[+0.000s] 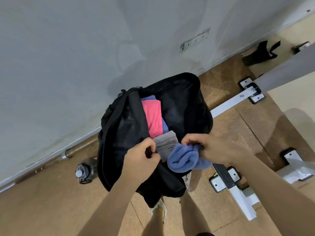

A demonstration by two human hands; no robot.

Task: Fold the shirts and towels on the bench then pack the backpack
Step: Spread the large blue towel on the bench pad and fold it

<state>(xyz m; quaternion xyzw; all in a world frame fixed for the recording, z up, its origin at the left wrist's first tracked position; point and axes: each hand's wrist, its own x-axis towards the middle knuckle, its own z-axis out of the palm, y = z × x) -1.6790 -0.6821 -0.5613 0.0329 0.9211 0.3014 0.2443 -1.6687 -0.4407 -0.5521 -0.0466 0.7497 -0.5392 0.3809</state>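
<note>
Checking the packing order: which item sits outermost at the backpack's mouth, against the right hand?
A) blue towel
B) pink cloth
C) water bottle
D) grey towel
A: the rolled blue towel bulges over the backpack rim beside the right hand; the grey towel and pink cloth lie further in.

I'm looking into my black backpack (122, 133): a pink shirt (152, 116) is glowing against a blue shirt (149, 98) — a grey towel (166, 142), ribbed in fine lines, is showing beside a periwinkle-blue towel (182, 159) — and speckled tan floor (51, 193) is running under a pale grey wall (68, 48).
</note>
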